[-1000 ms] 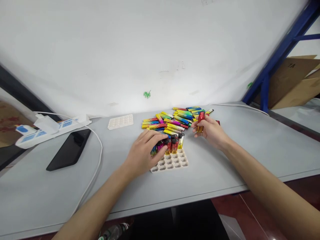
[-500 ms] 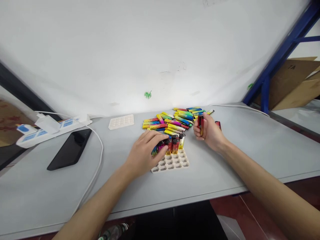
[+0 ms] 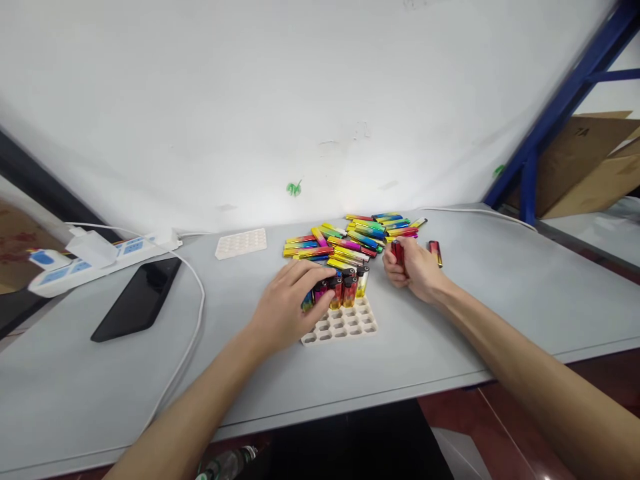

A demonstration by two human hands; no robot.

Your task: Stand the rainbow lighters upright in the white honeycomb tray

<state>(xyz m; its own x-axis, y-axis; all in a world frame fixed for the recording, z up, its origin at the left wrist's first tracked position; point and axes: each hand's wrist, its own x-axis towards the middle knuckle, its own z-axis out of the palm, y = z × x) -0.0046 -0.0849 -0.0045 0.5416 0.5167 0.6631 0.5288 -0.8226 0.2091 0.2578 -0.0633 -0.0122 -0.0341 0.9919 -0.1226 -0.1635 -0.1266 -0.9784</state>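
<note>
A pale tray with rows of holes (image 3: 345, 327) lies on the table, several metallic-coloured lighters (image 3: 349, 291) standing upright in its far part. My left hand (image 3: 295, 300) is curled round the left end of these lighters, thumb in front and fingers over their tops; it hides part of the tray. To the right of the tray, my right hand (image 3: 413, 267) is closed round a red lighter (image 3: 397, 251), held upright just above the table. Behind both hands lies a loose pile of shiny multicoloured lighters (image 3: 350, 245). One more red lighter (image 3: 435, 253) lies just beyond my right hand.
A second pale tray (image 3: 241, 243) lies near the wall. On the left are a black phone (image 3: 137, 300), a white power strip (image 3: 105, 260) and a white cable (image 3: 200, 307). A blue metal frame (image 3: 555, 127) and cardboard boxes (image 3: 585, 167) stand at the right.
My right hand has moved slightly left and down with the red lighter, uncovering more of the one lying to its right. My left hand stays at the tray.
</note>
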